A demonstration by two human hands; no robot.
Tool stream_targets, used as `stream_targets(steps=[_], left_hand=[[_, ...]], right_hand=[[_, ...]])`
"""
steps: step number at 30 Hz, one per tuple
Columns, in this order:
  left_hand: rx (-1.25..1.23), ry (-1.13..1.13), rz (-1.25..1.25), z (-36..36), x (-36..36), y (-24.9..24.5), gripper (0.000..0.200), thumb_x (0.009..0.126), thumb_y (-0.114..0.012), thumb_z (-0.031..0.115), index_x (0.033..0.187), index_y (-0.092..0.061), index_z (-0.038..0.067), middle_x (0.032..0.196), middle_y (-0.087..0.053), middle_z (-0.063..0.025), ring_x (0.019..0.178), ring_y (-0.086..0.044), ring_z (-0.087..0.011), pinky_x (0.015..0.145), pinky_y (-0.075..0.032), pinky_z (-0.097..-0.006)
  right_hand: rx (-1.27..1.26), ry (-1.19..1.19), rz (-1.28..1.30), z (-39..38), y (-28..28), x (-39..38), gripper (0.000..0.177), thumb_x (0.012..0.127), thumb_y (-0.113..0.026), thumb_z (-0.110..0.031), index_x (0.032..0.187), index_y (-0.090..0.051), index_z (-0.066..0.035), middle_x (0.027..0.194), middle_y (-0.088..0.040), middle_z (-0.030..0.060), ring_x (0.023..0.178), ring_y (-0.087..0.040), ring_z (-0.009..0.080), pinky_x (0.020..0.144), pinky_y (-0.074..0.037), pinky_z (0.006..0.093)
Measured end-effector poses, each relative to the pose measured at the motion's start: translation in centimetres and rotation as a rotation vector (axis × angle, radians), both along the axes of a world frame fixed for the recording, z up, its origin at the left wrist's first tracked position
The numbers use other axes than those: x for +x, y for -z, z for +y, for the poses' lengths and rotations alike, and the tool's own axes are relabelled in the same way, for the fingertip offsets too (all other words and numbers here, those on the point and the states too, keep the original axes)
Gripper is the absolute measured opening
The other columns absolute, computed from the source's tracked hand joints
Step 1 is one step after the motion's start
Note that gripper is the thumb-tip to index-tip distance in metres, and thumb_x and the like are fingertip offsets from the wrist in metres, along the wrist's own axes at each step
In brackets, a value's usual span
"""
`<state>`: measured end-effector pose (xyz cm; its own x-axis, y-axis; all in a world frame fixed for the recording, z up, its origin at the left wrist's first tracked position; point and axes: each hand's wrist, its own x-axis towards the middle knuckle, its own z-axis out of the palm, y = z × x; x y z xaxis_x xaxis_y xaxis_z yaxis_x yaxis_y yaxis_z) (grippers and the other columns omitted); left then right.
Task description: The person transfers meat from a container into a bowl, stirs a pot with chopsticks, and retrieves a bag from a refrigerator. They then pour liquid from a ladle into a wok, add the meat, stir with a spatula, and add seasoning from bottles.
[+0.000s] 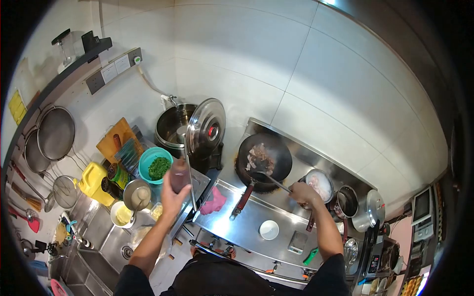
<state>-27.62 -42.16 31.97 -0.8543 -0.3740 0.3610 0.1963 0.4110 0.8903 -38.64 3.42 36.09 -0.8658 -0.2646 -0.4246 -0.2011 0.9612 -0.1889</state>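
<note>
My left hand (pixel 174 198) is wrapped round a reddish-brown bottle (pixel 180 178), thumb out to the right. The bottle is upright beside a turquoise bowl (pixel 143 167) of chopped greens (pixel 159 168). My right hand (pixel 305 193) grips the handle of a spatula (pixel 280 183), whose head dips into a black wok (pixel 279 155). Pieces of sliced meat (pixel 260 158) lie in the wok, some browned. The wok's red-brown handle (pixel 244 198) points toward me. Just behind my right hand is a pot with pale contents (pixel 320 183).
A tall pot (pixel 170 135) with its lid (pixel 207 123) tilted up stands at the back. A pink cloth (pixel 213 201), white bowl (pixel 269 230), small scale (pixel 297 242) and green-handled tool (pixel 311 256) lie on the steel counter. A yellow jug (pixel 94 183) stands left by the sink (pixel 106 249).
</note>
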Motion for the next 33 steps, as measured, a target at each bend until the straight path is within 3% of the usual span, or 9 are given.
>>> stream_targets(steps=[5,10,12,17,19,20,22,24,33], left_hand=[[0.077,-0.215,0.111,-6.8,4.0,-4.1,0.081,0.078,-0.081,0.020,0.142,-0.036,-0.003,0.131,-0.053,-0.0152,0.119,-0.053,-0.0251,0.102,-0.040,-0.0362],[-0.114,-0.509,0.299,-18.1,8.2,-11.7,0.076,0.081,-0.079,0.026,0.140,-0.040,-0.002,0.131,-0.053,-0.0143,0.118,-0.052,-0.0236,0.103,-0.038,-0.0348],[-0.240,-0.605,0.421,-21.9,11.1,-17.5,0.062,0.088,-0.072,0.026,0.137,-0.045,0.000,0.125,-0.057,-0.0107,0.112,-0.056,-0.0200,0.099,-0.042,-0.0331],[-0.319,-0.738,0.687,-27.0,17.3,-31.7,0.050,0.090,-0.071,0.023,0.130,-0.052,0.001,0.120,-0.060,-0.0074,0.107,-0.057,-0.0161,0.094,-0.044,-0.0304],[-0.344,-0.766,0.808,-29.6,18.8,-35.4,0.046,0.090,-0.071,0.024,0.126,-0.054,0.002,0.117,-0.061,-0.0060,0.103,-0.058,-0.0147,0.091,-0.045,-0.0293],[-0.308,-0.738,0.851,-30.0,19.2,-36.2,0.044,0.091,-0.071,0.024,0.124,-0.055,0.002,0.115,-0.061,-0.0053,0.101,-0.058,-0.0138,0.089,-0.046,-0.0289],[-0.225,-0.670,0.778,-28.9,19.9,-36.9,0.042,0.090,-0.071,0.026,0.121,-0.056,0.002,0.113,-0.061,-0.0046,0.098,-0.058,-0.0123,0.087,-0.046,-0.0280],[-0.293,-0.646,0.680,-27.7,19.1,-34.4,0.045,0.089,-0.073,0.028,0.121,-0.056,0.001,0.110,-0.062,-0.0052,0.098,-0.058,-0.0130,0.089,-0.045,-0.0285],[0.088,-0.660,0.307,-29.7,17.3,-5.7,0.066,0.082,-0.078,0.021,0.133,-0.040,0.005,0.121,-0.055,-0.0107,0.111,-0.055,-0.0201,0.097,-0.043,-0.0345]], right_hand=[[-0.132,0.126,0.116,-3.8,9.4,-3.5,0.019,0.085,-0.054,-0.013,0.088,-0.061,0.005,0.065,-0.062,0.0176,0.048,-0.061,0.0261,0.045,-0.050,0.0397],[-0.953,0.666,-0.218,-0.1,8.6,-5.1,0.016,0.088,-0.053,-0.010,0.076,-0.059,-0.002,0.061,-0.056,0.0076,0.045,-0.055,0.0187,0.039,-0.043,0.0341],[-0.730,0.697,-0.176,-0.5,-0.8,-2.0,0.016,0.090,-0.054,-0.011,0.075,-0.057,-0.006,0.062,-0.054,0.0037,0.044,-0.050,0.0134,0.038,-0.042,0.0311],[-0.728,0.461,-0.315,14.2,4.4,-7.5,0.019,0.081,-0.062,-0.017,0.072,-0.062,0.001,0.057,-0.060,0.0080,0.042,-0.054,0.0158,0.040,-0.042,0.0297],[-0.696,0.668,-0.351,10.0,5.9,-8.5,0.021,0.086,-0.054,-0.018,0.072,-0.057,-0.002,0.054,-0.056,0.0065,0.039,-0.049,0.0150,0.033,-0.036,0.0280],[-1.088,1.046,-0.557,9.6,8.4,-9.1,0.020,0.090,-0.048,-0.015,0.076,-0.055,-0.003,0.054,-0.053,0.0036,0.039,-0.046,0.0134,0.033,-0.037,0.0265],[-1.336,0.844,-0.698,9.6,12.3,-9.7,0.027,0.096,-0.052,-0.025,0.076,-0.054,-0.007,0.055,-0.052,0.0024,0.037,-0.045,0.0113,0.031,-0.037,0.0219],[-1.325,1.062,-0.498,6.0,11.9,-9.4,0.017,0.095,-0.053,-0.018,0.081,-0.054,-0.008,0.058,-0.052,0.0017,0.038,-0.044,0.0105,0.031,-0.037,0.0208],[-0.735,0.592,-0.025,-1.5,8.0,-6.6,0.034,0.088,-0.055,-0.007,0.120,-0.056,0.004,0.060,-0.050,0.0016,0.038,-0.044,0.0096,0.031,-0.032,0.0250]])
